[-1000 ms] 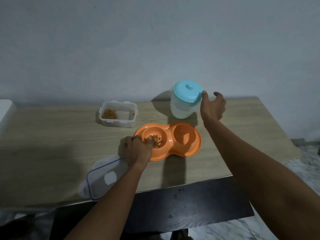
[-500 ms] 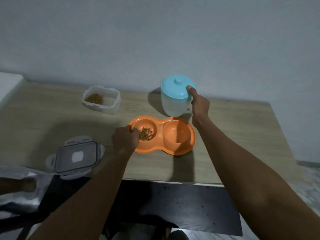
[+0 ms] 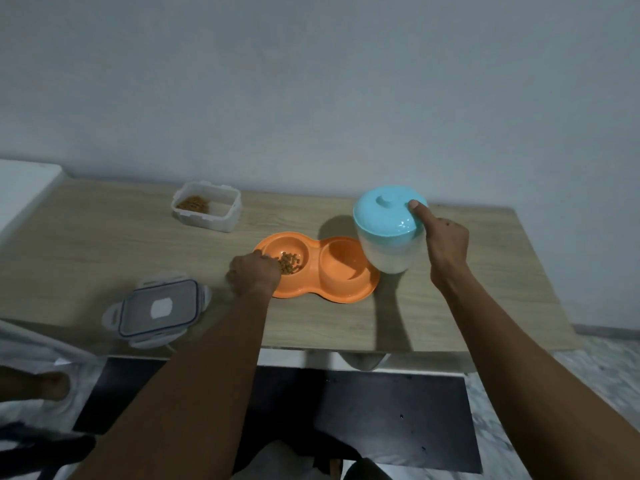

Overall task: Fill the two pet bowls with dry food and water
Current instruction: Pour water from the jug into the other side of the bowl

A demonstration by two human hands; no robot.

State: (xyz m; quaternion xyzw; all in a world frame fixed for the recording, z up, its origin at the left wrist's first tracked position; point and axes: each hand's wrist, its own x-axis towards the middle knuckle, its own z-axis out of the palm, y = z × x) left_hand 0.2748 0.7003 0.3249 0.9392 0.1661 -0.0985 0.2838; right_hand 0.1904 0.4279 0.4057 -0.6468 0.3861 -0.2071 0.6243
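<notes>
Right hand lifts a lidded jug beside the orange double pet bowl

The double pet bowl (image 3: 317,270) lies near the middle of the wooden tabletop (image 3: 450,306), its long axis running left to right; its left well holds kibble (image 3: 289,263), its right well looks empty. The left hand (image 3: 252,277), fingers curled closed, grips the bowl's left rim. The right hand (image 3: 445,244) holds the water jug (image 3: 389,235) just right of the bowl, tilted, thumb on its blue lid. Behind-left of the bowl stands the open food container (image 3: 207,210); front-left lies the container's lid (image 3: 159,308), near the tabletop's front edge. Bare tabletop stretches right of the bowl.
</notes>
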